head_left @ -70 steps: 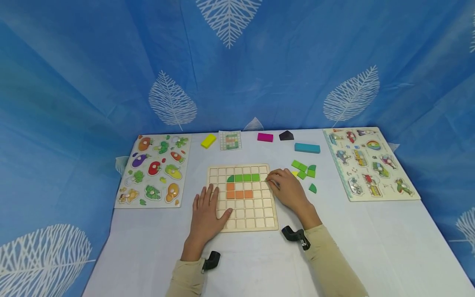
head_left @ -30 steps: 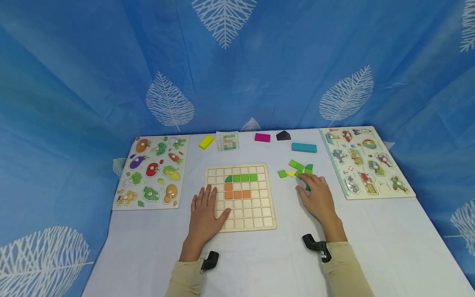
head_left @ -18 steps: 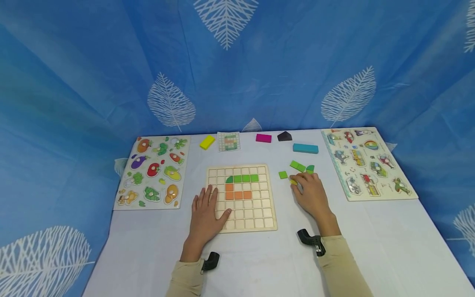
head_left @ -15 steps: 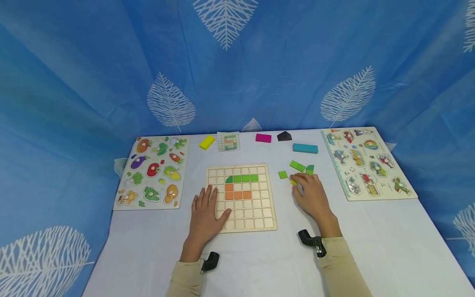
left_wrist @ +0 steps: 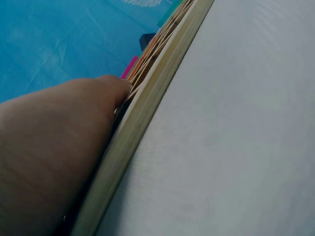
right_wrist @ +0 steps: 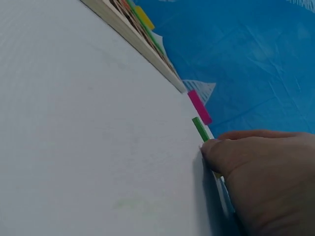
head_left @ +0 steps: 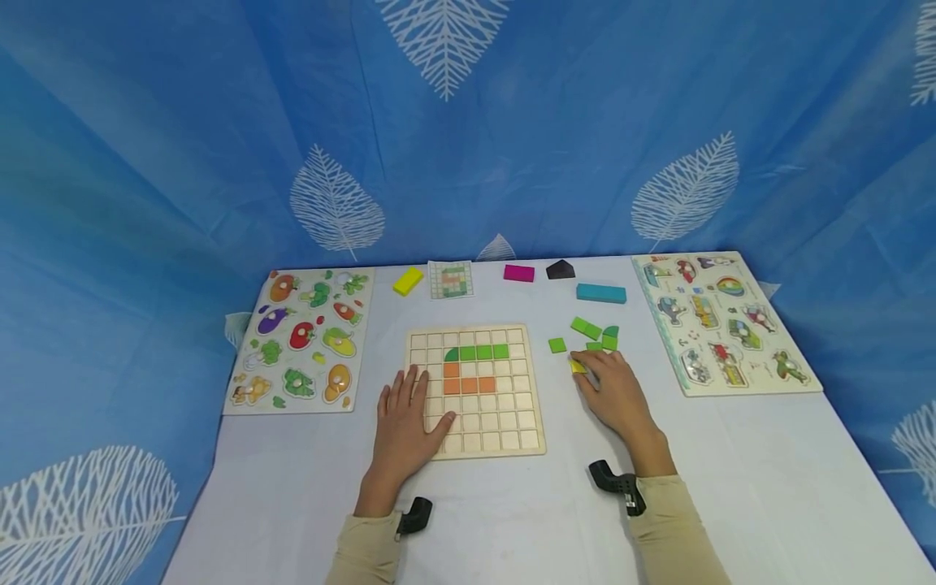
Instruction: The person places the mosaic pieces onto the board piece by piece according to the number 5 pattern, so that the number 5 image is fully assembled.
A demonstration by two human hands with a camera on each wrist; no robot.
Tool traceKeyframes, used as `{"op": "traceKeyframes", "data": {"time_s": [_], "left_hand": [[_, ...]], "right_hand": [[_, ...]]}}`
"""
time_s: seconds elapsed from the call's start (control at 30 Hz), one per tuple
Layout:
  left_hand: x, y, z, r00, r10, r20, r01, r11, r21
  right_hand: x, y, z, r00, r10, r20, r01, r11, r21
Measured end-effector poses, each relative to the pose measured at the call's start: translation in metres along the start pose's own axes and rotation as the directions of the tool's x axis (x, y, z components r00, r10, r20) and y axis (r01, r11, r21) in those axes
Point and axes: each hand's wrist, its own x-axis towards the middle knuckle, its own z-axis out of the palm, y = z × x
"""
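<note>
My left hand (head_left: pixel 405 422) lies spread over the left edge of the wooden grid board (head_left: pixel 486 443), its fingers straight; in the left wrist view the thumb (left_wrist: pixel 115 91) rests along the board's edge. On the board sit a row of green tiles (head_left: pixel 483 351) with a dark green rounded one at its left end, and several orange tiles (head_left: pixel 470 385) below. To the board's right, my right hand (head_left: pixel 614 394) pinches a small yellow tile (head_left: pixel 578 366) between thumb and fingers, low over the table. A single green tile (head_left: pixel 557 345) lies just left of its fingertips.
Beyond the right hand lie loose green tiles (head_left: pixel 586 327) and a dark green rounded piece (head_left: pixel 610 331). Along the back are a yellow block (head_left: pixel 408 281), a pattern card (head_left: pixel 450 279), magenta (head_left: pixel 519 273), black (head_left: pixel 560 269) and teal blocks (head_left: pixel 601 293). Picture puzzles flank left (head_left: pixel 300 341) and right (head_left: pixel 731 325).
My right hand has moved from the board's right edge to the loose tiles, leaving a green tile beside them, and has drawn the yellow tile slightly nearer. The left hand stays put.
</note>
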Motion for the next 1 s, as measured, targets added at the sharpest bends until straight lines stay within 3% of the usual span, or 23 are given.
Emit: {"op": "traceKeyframes", "data": {"time_s": [0.3,0.53,0.77,1.0], "left_hand": [[0.000,0.000,0.001,1.000,0.004,-0.014,-0.004,1.000,0.003],[0.000,-0.001,0.000,1.000,-0.002,0.000,0.002,1.000,-0.006],[0.000,-0.002,0.003,1.000,-0.018,0.014,0.018,1.000,-0.001],[0.000,-0.002,0.003,1.000,-0.017,0.016,0.017,1.000,0.008]], "right_hand": [[0.002,-0.015,0.009,0.999,-0.032,-0.001,0.032,0.999,0.019],[0.002,-0.054,0.018,0.991,-0.134,0.018,0.132,0.989,0.063],[0.006,-0.090,0.037,0.960,-0.269,0.081,0.265,0.963,0.050],[0.005,-0.098,0.043,0.962,-0.267,0.062,0.266,0.964,0.015]]}}
